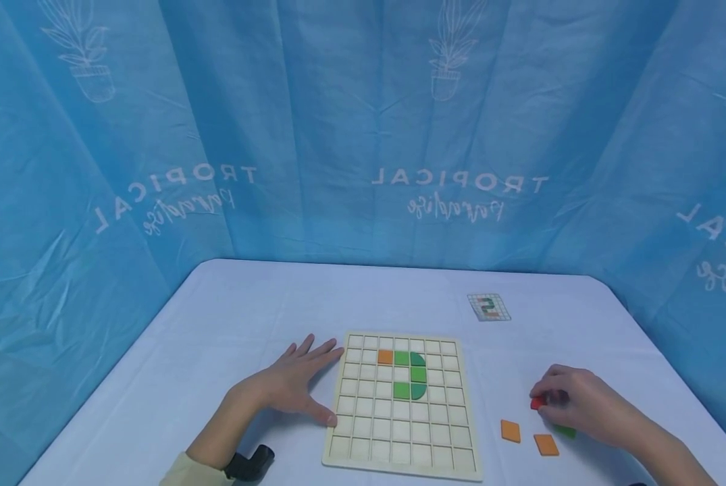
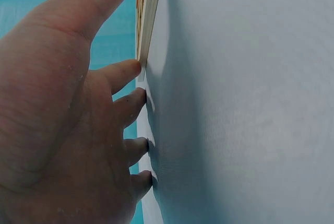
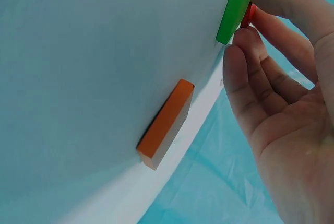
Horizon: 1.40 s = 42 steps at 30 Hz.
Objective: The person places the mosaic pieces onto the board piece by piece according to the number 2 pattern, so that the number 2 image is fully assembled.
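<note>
My left hand [image 1: 292,381] lies spread beside the wooden grid board [image 1: 402,435], its thumb and forefinger at the board's left edge. On the board, an orange square tile [image 1: 385,357], several green squares and two dark green rounded tiles form a curved shape. To the right of the board, my right hand [image 1: 581,401] pinches a red tile [image 1: 537,403] between thumb and fingers. Close by that hand is a green tile [image 3: 237,10], partly hidden under it in the head view. Two orange tiles [image 1: 510,431] lie nearer the board.
A small pattern card [image 1: 489,307] with a gridded picture lies behind the board to the right. White cloth [image 1: 277,297] covers the table. Blue printed curtains [image 1: 338,121] hang around its back and sides.
</note>
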{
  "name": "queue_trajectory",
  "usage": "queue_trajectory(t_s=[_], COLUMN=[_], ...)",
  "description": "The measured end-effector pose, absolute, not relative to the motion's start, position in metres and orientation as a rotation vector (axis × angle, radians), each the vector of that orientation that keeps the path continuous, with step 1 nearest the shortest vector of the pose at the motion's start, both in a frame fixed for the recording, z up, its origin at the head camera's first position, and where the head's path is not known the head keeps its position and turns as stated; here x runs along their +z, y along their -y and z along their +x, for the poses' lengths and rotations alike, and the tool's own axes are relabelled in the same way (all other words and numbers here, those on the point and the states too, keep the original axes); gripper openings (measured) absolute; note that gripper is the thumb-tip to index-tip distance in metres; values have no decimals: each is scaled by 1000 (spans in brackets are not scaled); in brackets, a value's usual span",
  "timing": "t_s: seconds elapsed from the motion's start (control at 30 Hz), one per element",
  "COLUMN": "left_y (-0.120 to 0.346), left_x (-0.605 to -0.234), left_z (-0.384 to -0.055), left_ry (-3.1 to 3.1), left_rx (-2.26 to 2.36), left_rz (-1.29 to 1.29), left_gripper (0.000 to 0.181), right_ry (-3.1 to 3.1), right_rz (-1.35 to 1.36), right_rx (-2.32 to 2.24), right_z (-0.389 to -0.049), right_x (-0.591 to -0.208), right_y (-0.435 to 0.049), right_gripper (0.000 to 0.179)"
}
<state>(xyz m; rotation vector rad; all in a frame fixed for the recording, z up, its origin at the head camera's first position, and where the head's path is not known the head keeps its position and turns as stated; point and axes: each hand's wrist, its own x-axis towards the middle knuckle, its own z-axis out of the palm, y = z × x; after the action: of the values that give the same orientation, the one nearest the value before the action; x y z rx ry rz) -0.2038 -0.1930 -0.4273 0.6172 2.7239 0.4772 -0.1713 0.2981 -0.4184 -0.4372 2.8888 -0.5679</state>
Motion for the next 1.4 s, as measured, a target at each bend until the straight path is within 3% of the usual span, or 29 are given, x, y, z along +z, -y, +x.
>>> queue_trajectory(t_s=[0.7,1.4], left_y=[193,192], left_x=[-424,-424], left_z=[-201,-202], left_ry=[-2724,-2728], left_rx=[477,473], left_rz=[636,631], left_gripper=[119,120], right_ry=[-2925,-2891], right_rz=[-493,-818], right_rx=[-614,-710], right_z=[-179,-192], right_x=[-412,-409], right_y=[-267,-222], right_gripper=[19,20])
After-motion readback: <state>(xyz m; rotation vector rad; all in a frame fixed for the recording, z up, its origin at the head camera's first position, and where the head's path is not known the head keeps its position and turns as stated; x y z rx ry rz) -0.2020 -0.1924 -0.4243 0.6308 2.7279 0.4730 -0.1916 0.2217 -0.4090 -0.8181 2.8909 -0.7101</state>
